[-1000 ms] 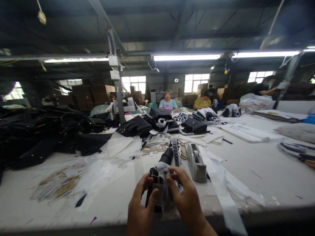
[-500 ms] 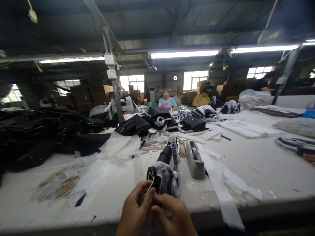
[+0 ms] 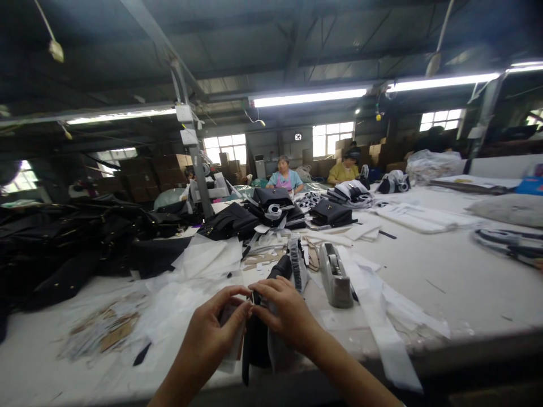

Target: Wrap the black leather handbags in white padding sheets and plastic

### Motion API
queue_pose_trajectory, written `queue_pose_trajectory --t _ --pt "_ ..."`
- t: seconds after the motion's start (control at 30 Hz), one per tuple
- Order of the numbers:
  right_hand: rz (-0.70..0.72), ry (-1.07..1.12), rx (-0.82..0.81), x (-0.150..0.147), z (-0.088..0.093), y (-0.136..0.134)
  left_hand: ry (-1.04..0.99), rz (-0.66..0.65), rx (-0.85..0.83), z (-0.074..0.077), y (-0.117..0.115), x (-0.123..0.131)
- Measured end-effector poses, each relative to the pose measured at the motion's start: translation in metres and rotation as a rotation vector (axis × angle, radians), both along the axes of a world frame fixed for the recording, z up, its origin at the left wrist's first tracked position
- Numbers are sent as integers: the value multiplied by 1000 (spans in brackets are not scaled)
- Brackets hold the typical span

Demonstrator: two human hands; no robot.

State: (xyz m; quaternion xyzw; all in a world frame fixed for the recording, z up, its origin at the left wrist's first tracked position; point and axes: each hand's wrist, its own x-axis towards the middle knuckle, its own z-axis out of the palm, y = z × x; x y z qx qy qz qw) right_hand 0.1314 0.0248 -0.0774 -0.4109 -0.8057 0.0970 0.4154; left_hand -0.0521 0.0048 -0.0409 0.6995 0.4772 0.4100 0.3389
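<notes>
At the near edge of the table, my left hand [image 3: 214,325] and my right hand [image 3: 286,308] meet with their fingertips pinched together. Between them shows a short bit of thin white string [image 3: 253,298], at the top of a black bag [image 3: 255,342]. The bag lies beneath the hands, partly covered by them. A pale flat piece [image 3: 232,353] hangs below my left fingers; its kind is unclear. Beyond the right hand, a strap in clear wrapping [image 3: 297,265] runs along a black rolled part [image 3: 280,268]. A grey tape dispenser [image 3: 336,277] stands to the right.
Black bags [image 3: 63,243] are heaped at the left. White sheets [image 3: 207,257] and paper scraps [image 3: 114,333] lie in front of them. More bags [image 3: 271,198] are piled mid-table. A white strip [image 3: 390,345] hangs over the front edge. Two people sit across the table.
My hands have risen and spread wider, with the right hand now over the bag. The string, long and visible before, shows only as a short bit. The black bag has shifted nearer.
</notes>
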Motion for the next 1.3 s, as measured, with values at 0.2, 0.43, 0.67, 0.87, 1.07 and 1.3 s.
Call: queue_pose_trajectory --t 0.2,0.43,0.67,0.87,1.07,1.3 --pt "141 145 42 0 -1 2 49 -160 45 21 26 14" --pt "150 -49 221 21 2 17 182 -268 20 24 43 8" --pt "144 -80 117 37 10 29 185 -225 46 6 49 6" --pt "121 22 119 44 4 16 124 -230 43 11 57 9" --pt "135 127 -55 42 12 20 61 -308 -6 23 74 27" --pt "191 105 -241 55 27 40 133 -511 -126 26 99 22"
